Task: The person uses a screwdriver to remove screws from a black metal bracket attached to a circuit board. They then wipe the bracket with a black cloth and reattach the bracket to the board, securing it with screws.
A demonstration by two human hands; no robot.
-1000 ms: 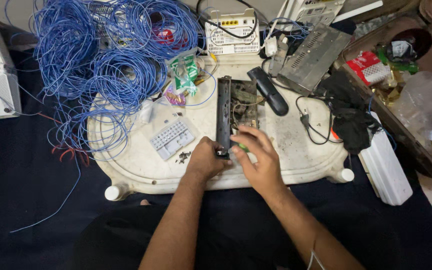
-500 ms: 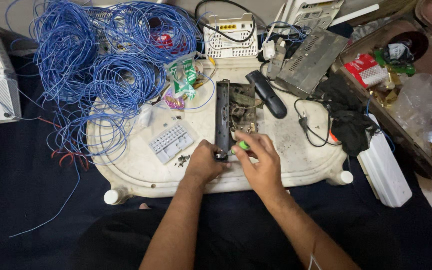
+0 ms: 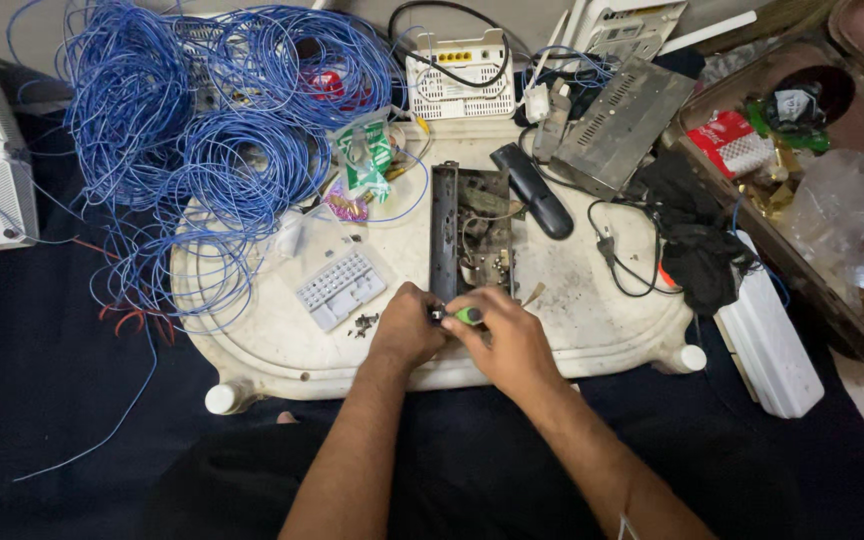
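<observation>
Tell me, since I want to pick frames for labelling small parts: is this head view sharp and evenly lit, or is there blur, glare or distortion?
Head view: mostly sharp, light soft and even on the white tray; no strong glare. The left hand and right hand hide part of the open device. The blue wire coils stay crisp; edges bend slightly from the wide lens; the dark cloth loses detail.

Open metal chassis, maybe green-handled screwdriver w/ it.

Both forearms are bare from the elbow down, with no sleeves, watch or rings to be seen. The left hand and the right hand wear no gloves. A thin white cord lies near the right forearm at the lower edge.
</observation>
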